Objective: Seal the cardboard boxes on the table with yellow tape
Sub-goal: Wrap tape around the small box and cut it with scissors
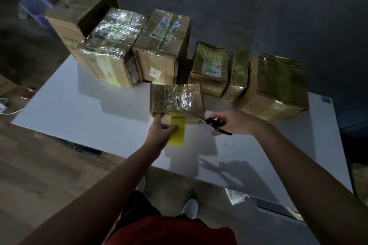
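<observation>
Left hand (pixel 159 131) pinching the tape (pixel 177 131) tail, right hand (pixel 233 121) gripping scissors (pixel 217 126); cut not made yet.
Yellow strip hangs off the near face of the small box (pixel 175 97), mid-table (pixel 79 105). Scissor tips point at the box's near right corner; can't tell if the blades are parted. My call: pull the tail taut, cut close to the cardboard, then press the stub flat. Wrapped boxes (pixel 161 45) line the far edge.
</observation>
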Demonstrator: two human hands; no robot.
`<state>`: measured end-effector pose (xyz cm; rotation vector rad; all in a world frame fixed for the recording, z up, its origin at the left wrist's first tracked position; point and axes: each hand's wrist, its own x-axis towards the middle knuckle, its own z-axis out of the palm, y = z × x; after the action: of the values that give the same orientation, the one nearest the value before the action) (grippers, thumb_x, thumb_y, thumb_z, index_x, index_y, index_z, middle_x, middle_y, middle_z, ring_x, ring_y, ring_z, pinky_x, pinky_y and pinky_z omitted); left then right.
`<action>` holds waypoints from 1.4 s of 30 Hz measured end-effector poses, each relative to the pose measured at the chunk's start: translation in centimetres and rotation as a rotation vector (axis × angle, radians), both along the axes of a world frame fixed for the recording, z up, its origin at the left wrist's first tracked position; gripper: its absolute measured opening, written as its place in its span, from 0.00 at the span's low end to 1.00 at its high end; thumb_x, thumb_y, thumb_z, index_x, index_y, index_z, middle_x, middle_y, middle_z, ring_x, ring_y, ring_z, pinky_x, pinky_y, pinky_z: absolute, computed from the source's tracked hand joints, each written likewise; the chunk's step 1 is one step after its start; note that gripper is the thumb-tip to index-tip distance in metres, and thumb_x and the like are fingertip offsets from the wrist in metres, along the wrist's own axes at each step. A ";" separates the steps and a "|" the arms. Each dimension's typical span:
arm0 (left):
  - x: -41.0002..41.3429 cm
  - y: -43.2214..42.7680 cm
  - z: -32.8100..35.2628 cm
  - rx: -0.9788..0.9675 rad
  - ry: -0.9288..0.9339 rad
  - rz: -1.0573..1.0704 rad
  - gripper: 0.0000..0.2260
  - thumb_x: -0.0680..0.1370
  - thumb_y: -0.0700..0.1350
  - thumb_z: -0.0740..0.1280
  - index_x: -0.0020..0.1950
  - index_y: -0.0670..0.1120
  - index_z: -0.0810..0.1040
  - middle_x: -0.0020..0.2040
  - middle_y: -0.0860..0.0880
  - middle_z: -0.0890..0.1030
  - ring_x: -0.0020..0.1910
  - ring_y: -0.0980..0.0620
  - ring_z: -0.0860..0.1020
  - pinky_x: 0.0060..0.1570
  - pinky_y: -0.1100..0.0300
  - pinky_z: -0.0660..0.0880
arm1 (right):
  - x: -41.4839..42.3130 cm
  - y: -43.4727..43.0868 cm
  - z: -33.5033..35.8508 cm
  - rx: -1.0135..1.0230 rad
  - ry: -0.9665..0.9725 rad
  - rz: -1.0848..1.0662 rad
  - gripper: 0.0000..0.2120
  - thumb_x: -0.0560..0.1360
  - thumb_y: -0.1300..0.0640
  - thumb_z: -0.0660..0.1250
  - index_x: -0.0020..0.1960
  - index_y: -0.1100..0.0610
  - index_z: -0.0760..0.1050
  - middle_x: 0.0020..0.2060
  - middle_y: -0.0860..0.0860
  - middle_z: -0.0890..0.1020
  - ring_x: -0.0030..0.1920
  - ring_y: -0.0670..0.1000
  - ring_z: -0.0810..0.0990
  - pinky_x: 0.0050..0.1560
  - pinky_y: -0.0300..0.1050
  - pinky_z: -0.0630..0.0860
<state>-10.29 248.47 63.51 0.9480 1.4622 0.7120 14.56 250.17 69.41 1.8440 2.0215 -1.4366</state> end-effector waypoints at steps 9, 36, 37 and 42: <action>-1.1 1.3 0.3 -0.103 -0.055 -0.125 0.26 0.76 0.38 0.70 0.72 0.49 0.68 0.48 0.40 0.78 0.46 0.42 0.76 0.49 0.46 0.75 | 1.2 1.0 1.2 -0.084 -0.124 0.102 0.17 0.67 0.37 0.74 0.54 0.38 0.78 0.48 0.44 0.83 0.51 0.49 0.80 0.58 0.51 0.75; -1.3 3.5 1.3 -0.179 -0.041 -0.250 0.28 0.76 0.37 0.69 0.73 0.51 0.64 0.51 0.42 0.79 0.51 0.40 0.79 0.55 0.42 0.77 | -2.3 3.2 0.6 -0.071 -0.135 0.043 0.20 0.67 0.37 0.74 0.49 0.50 0.82 0.33 0.47 0.79 0.34 0.46 0.74 0.36 0.41 0.71; -1.4 3.6 1.3 -0.184 -0.044 -0.255 0.28 0.76 0.37 0.69 0.73 0.51 0.64 0.49 0.43 0.79 0.50 0.41 0.79 0.55 0.43 0.77 | -2.3 3.3 0.7 -0.071 -0.144 0.032 0.19 0.66 0.37 0.74 0.48 0.50 0.82 0.30 0.45 0.77 0.33 0.46 0.73 0.35 0.40 0.70; -1.6 4.1 1.2 -0.188 -0.017 -0.264 0.29 0.76 0.37 0.70 0.75 0.48 0.64 0.47 0.44 0.78 0.47 0.44 0.79 0.52 0.47 0.78 | -2.8 4.0 0.9 -0.080 -0.149 0.025 0.21 0.65 0.36 0.75 0.46 0.53 0.84 0.24 0.44 0.74 0.31 0.48 0.70 0.33 0.40 0.66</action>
<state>-11.93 252.60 64.71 0.9638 1.3320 0.3818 11.74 254.15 70.26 1.8285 1.8836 -1.3110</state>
